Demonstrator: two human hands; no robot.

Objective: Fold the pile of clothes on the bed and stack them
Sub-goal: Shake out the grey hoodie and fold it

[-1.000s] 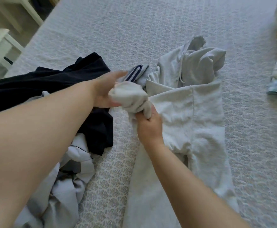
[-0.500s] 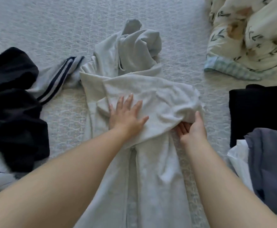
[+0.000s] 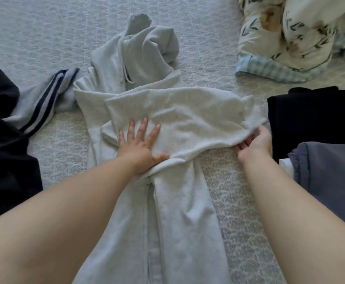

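A pale grey hoodie (image 3: 167, 212) lies lengthwise on the bed (image 3: 44, 27), its hood bunched at the far end. One sleeve (image 3: 188, 117) is folded across the body toward the right. My left hand (image 3: 140, 144) presses flat on the sleeve with fingers spread. My right hand (image 3: 253, 143) grips the sleeve's cuff end at the right, fingers under the cloth and thumb on top. A loose pile of dark clothes (image 3: 1, 140) lies at the left, with a grey striped piece (image 3: 42, 103) beside it.
At the right sit folded items: a black garment (image 3: 314, 113) and a slate-blue one (image 3: 331, 177) over something white. A floral quilt (image 3: 290, 33) is bunched at the far right.
The sleeve has been drawn further to the right by my right hand and lies flatter. My left hand stays pressing on it. One second ago both hands held the bunched sleeve.
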